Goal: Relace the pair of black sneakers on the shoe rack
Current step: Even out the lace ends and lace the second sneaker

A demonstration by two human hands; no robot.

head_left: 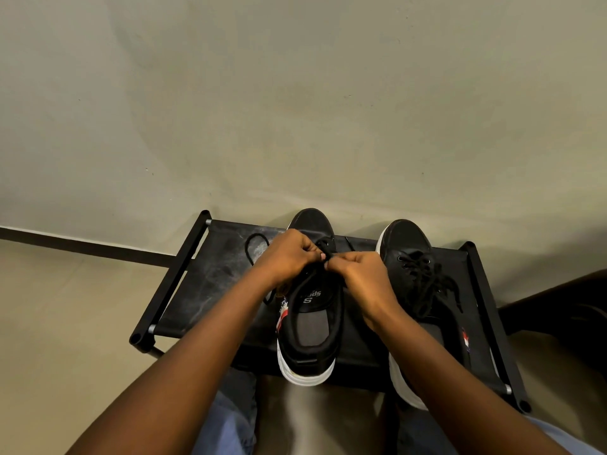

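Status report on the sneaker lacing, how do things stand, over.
Left hand and right hand both pinching the black lace over the middle sneaker. Other sneaker laced, beside it on the shoe rack. Nothing blocking the hands.

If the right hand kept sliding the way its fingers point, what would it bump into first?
Probably the left hand: the right hand points across the black white-soled sneaker toward it, both pinching the thin black shoelace between them. Depth is hard to judge.
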